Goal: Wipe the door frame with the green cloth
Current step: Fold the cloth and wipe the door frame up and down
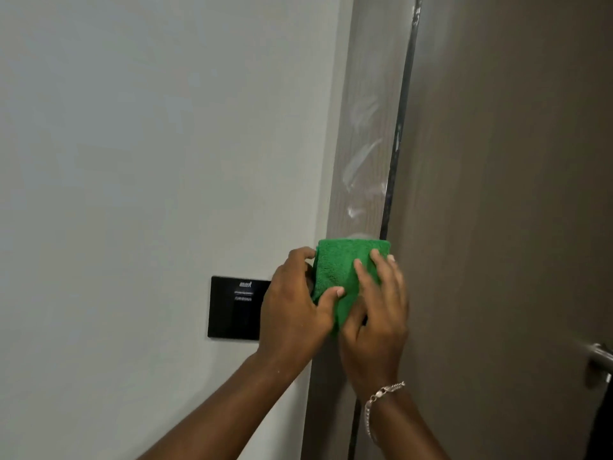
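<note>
A folded green cloth (341, 270) lies flat against the grey-brown door frame (363, 134), which runs up the middle of the view. My left hand (292, 303) grips the cloth's left edge, thumb on its front. My right hand (378, 320), with a silver bracelet on the wrist, presses its fingers flat on the cloth's right side. Wet smear marks shine on the frame above the cloth. The lower part of the cloth is hidden behind my hands.
A black wall panel (232, 307) sits on the pale wall (149, 161) left of the frame, partly behind my left hand. The brown door (504, 194) fills the right side, with a metal handle (600, 360) at the right edge.
</note>
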`<state>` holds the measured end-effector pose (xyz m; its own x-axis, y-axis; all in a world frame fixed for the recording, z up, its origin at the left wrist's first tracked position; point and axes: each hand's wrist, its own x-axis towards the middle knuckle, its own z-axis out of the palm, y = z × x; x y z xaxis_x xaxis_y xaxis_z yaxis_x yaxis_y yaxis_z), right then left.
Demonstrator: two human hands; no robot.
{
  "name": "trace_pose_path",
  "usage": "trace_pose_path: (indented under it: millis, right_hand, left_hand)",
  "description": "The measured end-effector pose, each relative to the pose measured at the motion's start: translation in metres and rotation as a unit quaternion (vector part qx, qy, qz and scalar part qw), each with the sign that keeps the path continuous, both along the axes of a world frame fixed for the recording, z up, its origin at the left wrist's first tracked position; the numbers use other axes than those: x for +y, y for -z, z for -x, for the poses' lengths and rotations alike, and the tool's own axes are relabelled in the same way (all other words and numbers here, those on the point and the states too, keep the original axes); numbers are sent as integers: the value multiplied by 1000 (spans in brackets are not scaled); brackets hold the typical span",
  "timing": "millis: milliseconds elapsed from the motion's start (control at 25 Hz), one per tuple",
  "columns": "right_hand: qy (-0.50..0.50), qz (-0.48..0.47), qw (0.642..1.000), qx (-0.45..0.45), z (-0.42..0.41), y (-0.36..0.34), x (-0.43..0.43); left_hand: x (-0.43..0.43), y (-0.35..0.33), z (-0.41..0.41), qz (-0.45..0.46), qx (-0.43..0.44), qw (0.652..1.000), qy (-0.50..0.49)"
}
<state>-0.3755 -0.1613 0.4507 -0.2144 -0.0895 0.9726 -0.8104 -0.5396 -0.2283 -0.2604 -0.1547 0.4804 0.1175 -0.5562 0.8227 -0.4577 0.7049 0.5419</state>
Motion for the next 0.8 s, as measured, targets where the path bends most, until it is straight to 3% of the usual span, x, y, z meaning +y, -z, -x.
trace_pose_path:
  millis: [80,160,240,320,400,480,640,800]
  right_hand:
    - [19,-52,998,3,-16,3,-1]
    - [65,-91,994,5,-30,-3,-5]
    - [122,-96,988,4,-36,-12,-13]
    - [154,-64,985,30,-32,-6,-23]
    - [160,-29,984,72,-23,10,-26]
    - [147,-8,987,58,-19,12,-29]
    - [155,-27,984,-85,-47,-35,-37]
    - [170,8,985,23,-34,-8,-34]
  left_hand:
    - [0,-12,-14,50,-6,999,9]
    - [-10,-30,-35,166,-29,985,-31]
    - [-30,-56,-58,236,-114,959,-108]
    - [-51,-82,-75,205,-221,933,-194]
    - [-64,-94,-81,170,-275,902,-285]
    - [-68,-96,-81,166,-287,882,-335]
    - [-73,-104,-76,177,-291,870,-357]
    - [-75,-128,-72,187,-279,870,-362]
